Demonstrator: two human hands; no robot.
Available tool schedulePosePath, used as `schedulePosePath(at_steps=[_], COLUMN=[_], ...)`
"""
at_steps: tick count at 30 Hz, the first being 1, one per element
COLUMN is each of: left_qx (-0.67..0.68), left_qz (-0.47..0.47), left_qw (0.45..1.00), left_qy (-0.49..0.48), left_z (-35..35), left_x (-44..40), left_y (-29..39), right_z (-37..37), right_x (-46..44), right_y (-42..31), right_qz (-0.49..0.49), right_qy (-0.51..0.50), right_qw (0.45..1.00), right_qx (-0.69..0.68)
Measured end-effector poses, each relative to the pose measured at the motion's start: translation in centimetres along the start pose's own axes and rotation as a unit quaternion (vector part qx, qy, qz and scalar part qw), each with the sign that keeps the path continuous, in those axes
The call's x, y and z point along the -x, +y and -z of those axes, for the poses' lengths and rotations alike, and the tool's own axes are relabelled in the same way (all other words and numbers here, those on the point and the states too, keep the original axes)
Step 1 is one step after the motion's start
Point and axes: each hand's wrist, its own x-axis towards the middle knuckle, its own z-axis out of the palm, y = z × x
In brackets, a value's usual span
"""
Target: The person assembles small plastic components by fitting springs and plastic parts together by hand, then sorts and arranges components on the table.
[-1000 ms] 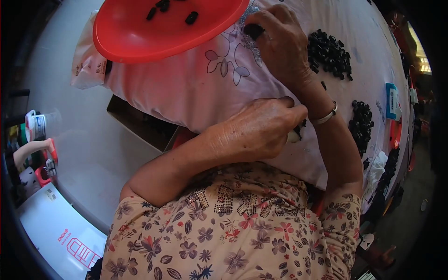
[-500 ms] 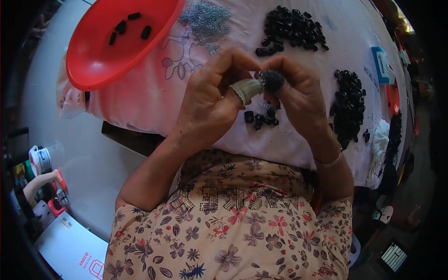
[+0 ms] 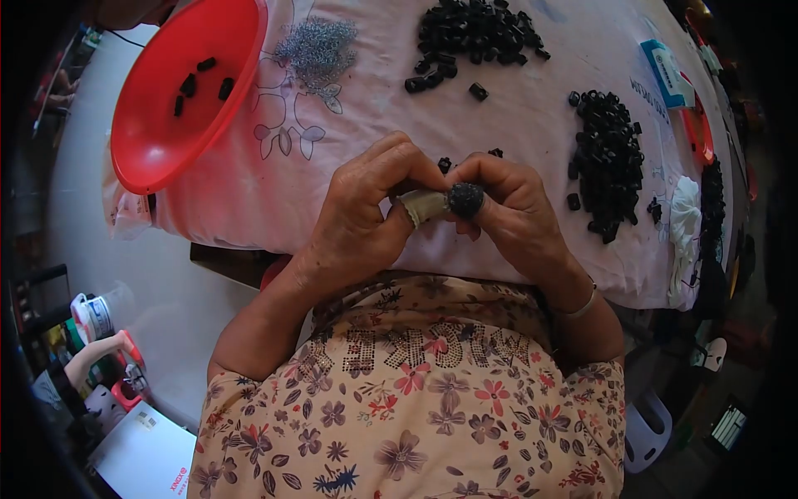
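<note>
My left hand (image 3: 362,200) and my right hand (image 3: 519,212) meet over the near edge of the pink cloth (image 3: 374,125). A pale cover (image 3: 422,208) sits on my left thumb, and a dark cover (image 3: 465,200) on my right thumb. The fingertips of both hands are pinched together; whatever lies between them is too small to make out. Just beyond the hands, a few black pieces (image 3: 445,165) show partly. Farther off are a heap of black pieces (image 3: 478,33) and a pile of small silvery metal parts (image 3: 317,50).
A red basin (image 3: 158,154) with several black pieces inside stands at the left. Another black heap (image 3: 607,162) lies right of my hands. Beyond it are a blue box (image 3: 667,75), a red item (image 3: 697,125) and white cloth (image 3: 685,220). A white box (image 3: 143,453) is at lower left.
My right hand has come back from the silvery pile to meet my left hand. The view has shifted, so the basin and heaps appear farther left.
</note>
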Motion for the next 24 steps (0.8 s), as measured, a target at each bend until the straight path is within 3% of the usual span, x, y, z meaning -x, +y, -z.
schedulePosePath(at_steps=[3,4,5,6,9,10,12,13,15,24], left_qx=[0.004,0.005,0.084,0.163,0.199,0.217,0.263,0.308,0.328,0.385], left_qz=[0.012,0.014,0.069,0.122,0.136,0.128,0.131,0.130,0.136,0.129], left_qw=[1.000,1.000,0.993,0.977,0.966,0.964,0.951,0.937,0.930,0.909], left_qy=[0.024,0.026,0.043,0.060,0.091,0.087,0.095,0.102,0.100,0.093], left_z=[0.0,0.1,0.2,0.3,1.2,1.6,2.2,2.3,2.4,2.7], left_x=[-0.1,-0.1,-0.1,-0.2,-0.5,-0.7,-0.6,-0.6,-0.6,-0.6], left_y=[0.0,0.1,0.4,0.5,-0.3,-0.6,-1.0,-1.1,-0.9,-1.1], right_z=[0.3,0.8,1.4,2.2,5.4,5.7,6.1,6.2,6.3,6.2], right_x=[-0.5,-0.8,-1.1,-1.8,-4.7,-5.4,-6.5,-6.8,-7.1,-6.1], right_y=[0.1,0.1,0.1,0.1,0.6,0.5,0.2,0.4,0.6,0.6], right_qz=[-0.004,0.045,0.094,0.093,0.190,0.187,0.166,0.165,0.160,0.188], right_qy=[0.009,0.050,0.091,0.090,0.207,0.206,0.210,0.209,0.170,0.167], right_qw=[0.999,0.989,0.967,0.967,0.874,0.875,0.803,0.805,0.730,0.735], right_qx=[0.043,0.132,0.219,0.219,0.397,0.396,0.532,0.530,0.643,0.629])
